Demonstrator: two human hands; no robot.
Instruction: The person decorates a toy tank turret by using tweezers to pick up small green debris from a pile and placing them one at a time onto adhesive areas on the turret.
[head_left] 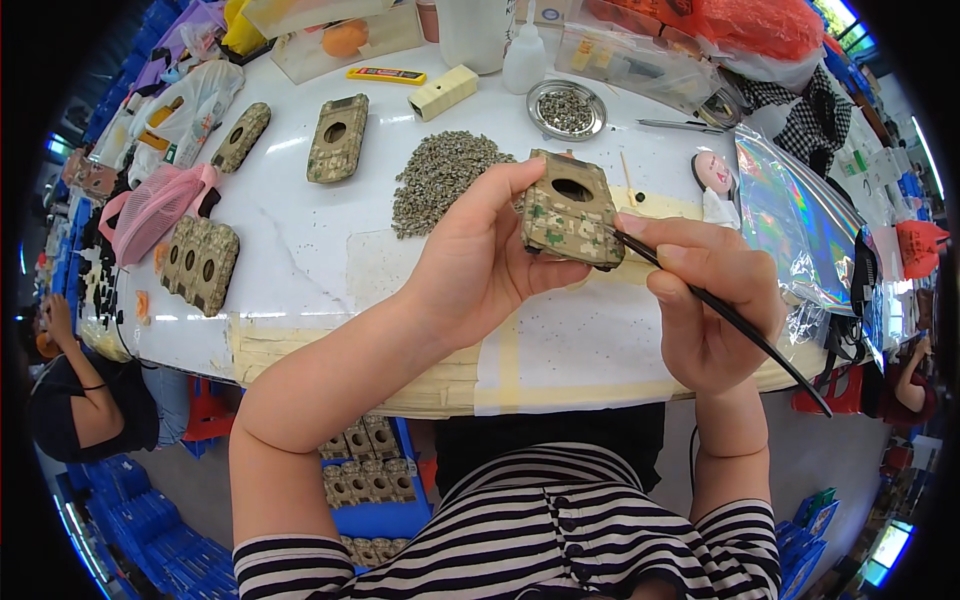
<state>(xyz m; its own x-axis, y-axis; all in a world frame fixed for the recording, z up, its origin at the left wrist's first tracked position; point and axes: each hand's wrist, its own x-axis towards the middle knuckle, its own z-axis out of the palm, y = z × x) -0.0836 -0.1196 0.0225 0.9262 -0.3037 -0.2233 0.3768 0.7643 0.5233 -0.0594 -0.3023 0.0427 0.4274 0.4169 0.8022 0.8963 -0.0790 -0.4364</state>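
Carefully, the left hand [470, 260], half curled, is holding the camouflage shell [582, 218] between thumb and fingers; the shell is sitting at two o'clock from the palm. The right hand [728, 290] is pinching the black tweezers [762, 341], pointing toward ten o'clock, their tip meeting the shell's four o'clock edge. A pile of small grey parts [440, 185] is lying between nine and ten o'clock from the shell.

No wording clearly legible, small print on a slim yellow-and-red case [387, 75], dark lettering on a white container [472, 38]
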